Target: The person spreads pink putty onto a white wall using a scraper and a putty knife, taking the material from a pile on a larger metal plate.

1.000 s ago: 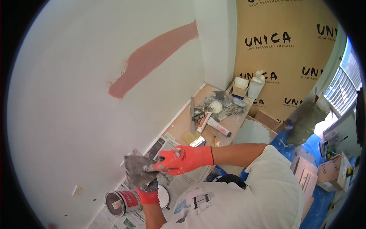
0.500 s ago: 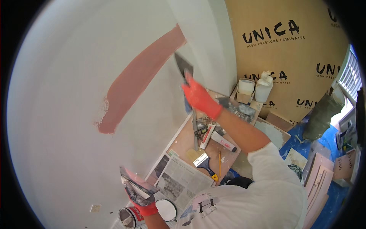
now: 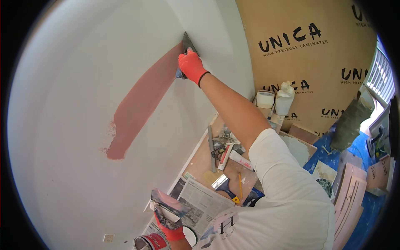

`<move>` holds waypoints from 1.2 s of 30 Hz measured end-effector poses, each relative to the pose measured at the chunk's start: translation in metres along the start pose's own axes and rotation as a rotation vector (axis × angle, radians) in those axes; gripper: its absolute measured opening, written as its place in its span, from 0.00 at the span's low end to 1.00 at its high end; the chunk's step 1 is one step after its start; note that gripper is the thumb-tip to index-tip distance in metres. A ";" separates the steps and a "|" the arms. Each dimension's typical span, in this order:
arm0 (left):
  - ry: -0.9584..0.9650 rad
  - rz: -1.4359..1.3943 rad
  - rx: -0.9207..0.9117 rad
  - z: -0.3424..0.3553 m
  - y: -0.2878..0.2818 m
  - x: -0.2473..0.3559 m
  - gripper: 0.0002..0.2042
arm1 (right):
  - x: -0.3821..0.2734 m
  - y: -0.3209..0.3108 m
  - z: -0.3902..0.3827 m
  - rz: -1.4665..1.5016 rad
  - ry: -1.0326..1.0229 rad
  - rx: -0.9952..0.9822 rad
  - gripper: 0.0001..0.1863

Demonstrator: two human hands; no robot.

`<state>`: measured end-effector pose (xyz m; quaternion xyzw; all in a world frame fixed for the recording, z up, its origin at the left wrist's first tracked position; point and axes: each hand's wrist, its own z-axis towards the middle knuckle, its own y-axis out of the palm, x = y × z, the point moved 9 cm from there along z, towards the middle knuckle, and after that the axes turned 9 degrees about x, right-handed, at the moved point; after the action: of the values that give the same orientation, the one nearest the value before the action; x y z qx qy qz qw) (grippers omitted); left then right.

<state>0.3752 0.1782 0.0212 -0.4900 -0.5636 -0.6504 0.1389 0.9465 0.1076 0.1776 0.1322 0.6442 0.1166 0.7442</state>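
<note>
My right hand (image 3: 191,66), in a red glove, is closed on a putty knife (image 3: 186,41) held to the white wall (image 3: 75,83) at the upper end of a pink filler stripe (image 3: 137,104), near the inside corner. My left hand (image 3: 168,229), also gloved in red, grips a wide blade (image 3: 166,200) smeared with pink and grey filler, low in the view. An open tin (image 3: 152,242) and a round white lid (image 3: 190,235) are beside and behind that hand.
A board (image 3: 196,160) bears newspaper (image 3: 208,208), a paintbrush (image 3: 221,185), a pencil (image 3: 240,185), tubes (image 3: 226,156) and metal tools. A white bag (image 3: 284,98) and white tub (image 3: 265,100) stand before brown sheeting (image 3: 312,50). Blue floor covering (image 3: 323,154), panels and boxes lie right.
My right hand has left the blade in my left hand and moved up to the top of the pink stripe with the knife. My left hand stays low, its blade tipped differently.
</note>
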 end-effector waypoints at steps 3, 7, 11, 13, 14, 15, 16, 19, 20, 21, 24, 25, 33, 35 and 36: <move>-0.011 0.000 0.032 -0.001 -0.016 0.001 0.24 | -0.003 0.009 0.003 -0.175 -0.121 -0.095 0.17; 0.006 0.035 0.002 -0.010 -0.023 0.010 0.23 | -0.004 0.017 -0.019 0.041 0.092 -0.333 0.29; -0.041 0.004 0.020 -0.006 -0.053 0.008 0.22 | -0.013 0.016 -0.047 -0.002 0.104 -0.381 0.47; -0.067 -0.015 0.027 -0.006 -0.063 0.009 0.23 | -0.009 0.028 -0.076 -0.016 0.068 -0.418 0.47; -0.080 -0.017 0.035 -0.006 -0.066 0.011 0.23 | -0.008 0.033 -0.093 -0.027 0.045 -0.386 0.46; -0.093 -0.019 0.044 -0.007 -0.069 0.014 0.23 | -0.007 0.039 -0.110 -0.047 0.054 -0.394 0.46; -0.094 -0.020 0.019 -0.008 -0.069 0.019 0.23 | -0.005 0.045 -0.125 -0.065 0.063 -0.403 0.46; -0.097 -0.024 -0.028 -0.013 -0.074 0.032 0.22 | -0.003 0.063 -0.168 -0.107 0.032 -0.409 0.47; -0.098 -0.026 -0.028 -0.014 -0.078 0.035 0.22 | -0.002 0.068 -0.179 -0.118 0.006 -0.397 0.47; -0.099 -0.028 -0.028 -0.016 -0.085 0.038 0.22 | -0.001 0.073 -0.190 -0.129 -0.020 -0.385 0.47; -0.095 0.036 -0.012 -0.019 -0.127 0.048 0.21 | -0.004 0.086 -0.236 -0.168 0.038 -0.427 0.47; -0.094 0.035 -0.009 -0.020 -0.139 0.051 0.21 | -0.005 0.089 -0.252 -0.177 0.061 -0.440 0.47; -0.050 0.095 0.009 -0.031 -0.221 0.081 0.19 | -0.023 0.116 -0.364 -0.140 0.031 -0.478 0.47; 0.103 0.356 0.058 -0.035 -0.240 0.094 0.19 | -0.019 0.123 -0.385 -0.131 0.072 -0.493 0.46; 0.119 0.375 0.054 -0.037 -0.246 0.097 0.18 | -0.017 0.127 -0.393 -0.132 0.094 -0.494 0.44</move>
<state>0.1306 0.2625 -0.0447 -0.5433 -0.4706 -0.6254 0.3037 0.5543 0.2395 0.1844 -0.1014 0.6374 0.2275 0.7292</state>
